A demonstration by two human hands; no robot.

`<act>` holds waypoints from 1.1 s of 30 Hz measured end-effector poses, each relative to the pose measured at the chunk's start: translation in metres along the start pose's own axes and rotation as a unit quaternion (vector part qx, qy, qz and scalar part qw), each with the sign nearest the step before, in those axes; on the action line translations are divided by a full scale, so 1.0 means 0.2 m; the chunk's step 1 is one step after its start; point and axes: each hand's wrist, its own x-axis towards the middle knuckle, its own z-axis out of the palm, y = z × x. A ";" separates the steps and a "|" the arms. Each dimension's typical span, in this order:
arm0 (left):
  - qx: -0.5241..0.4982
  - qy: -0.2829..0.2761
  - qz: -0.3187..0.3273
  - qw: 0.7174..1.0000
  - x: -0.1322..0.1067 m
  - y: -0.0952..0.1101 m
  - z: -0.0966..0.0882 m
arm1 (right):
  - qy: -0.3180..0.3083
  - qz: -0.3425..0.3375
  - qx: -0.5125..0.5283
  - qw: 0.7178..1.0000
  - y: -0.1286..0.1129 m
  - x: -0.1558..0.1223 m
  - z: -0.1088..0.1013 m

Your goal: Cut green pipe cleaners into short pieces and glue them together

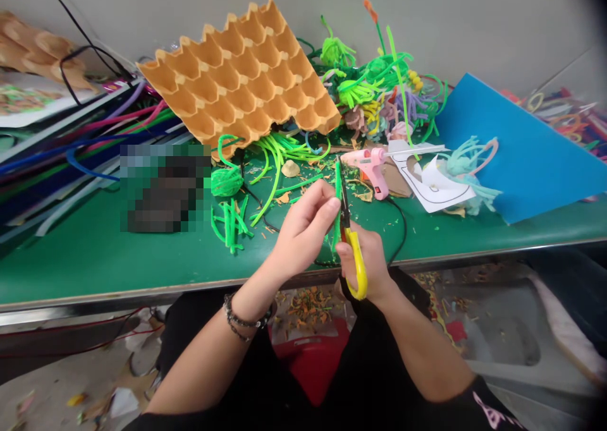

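My left hand [303, 229] pinches a green pipe cleaner [337, 184] and holds it upright over the front edge of the green table [95, 254]. My right hand [367, 260] grips yellow-handled scissors [353, 254], whose dark blades point up along the pipe cleaner. Both hands are closed. Cut green pipe-cleaner pieces [230, 222] lie on the table to the left of my hands.
An orange egg tray [241, 71] leans at the back. A pink glue gun [372, 165], white paper cut-outs [434, 181], a blue sheet [516, 153] and pipe-cleaner flowers [370, 83] lie behind my hands. Long coloured stems [71, 146] are piled at the left. Scraps litter the floor.
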 end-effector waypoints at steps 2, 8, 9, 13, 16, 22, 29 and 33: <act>-0.004 -0.001 -0.006 1.000 0.00 0.00 0.00 | -0.003 0.008 0.006 1.000 0.00 0.00 0.00; 0.014 -0.033 -0.017 0.999 -0.01 -0.01 -0.01 | -0.008 -0.007 -0.037 0.999 -0.01 0.02 -0.02; 0.015 -0.041 -0.019 0.999 -0.01 -0.02 -0.01 | -0.006 -0.006 -0.039 0.999 -0.01 0.02 -0.03; 0.007 -0.055 -0.024 0.998 -0.01 -0.02 0.00 | -0.005 0.010 -0.030 0.999 -0.01 0.01 -0.04; -0.002 -0.056 -0.023 0.998 -0.01 -0.01 0.00 | -0.001 0.022 -0.008 1.000 0.00 0.01 -0.04; -0.036 -0.059 -0.037 0.997 0.00 -0.01 -0.01 | 0.012 0.053 0.074 0.996 0.00 0.01 -0.04; -0.138 -0.121 -0.142 0.973 -0.01 -0.08 -0.02 | 0.124 0.125 0.205 0.963 0.00 0.04 -0.04; -0.196 -0.187 -0.174 0.947 -0.02 -0.11 -0.01 | 0.119 0.131 0.269 0.947 -0.01 0.07 -0.07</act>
